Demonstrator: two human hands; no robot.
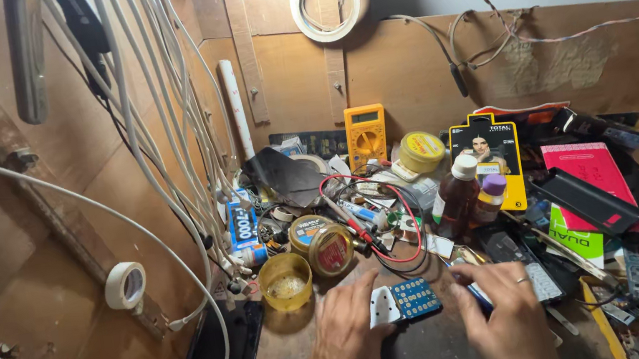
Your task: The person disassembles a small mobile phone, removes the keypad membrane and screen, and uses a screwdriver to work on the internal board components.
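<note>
My left hand point(346, 344) rests on the wooden bench and grips a small white housing point(383, 308) joined to a blue circuit board point(415, 297) with rows of pale pads. My right hand point(507, 316), a ring on one finger, lies just right of the board and holds a thin blue tool point(472, 292) under its fingers; the tip is hidden. Both hands sit at the near edge of the bench, the board between them.
A yellow multimeter point(366, 135) with red and black leads stands at the back. Round tins point(330, 250), a yellow cup point(285, 282), a brown bottle point(457, 194), a pink notebook point(590, 168), phone parts and white cables point(160, 127) crowd the bench. A tape roll point(125, 285) hangs left.
</note>
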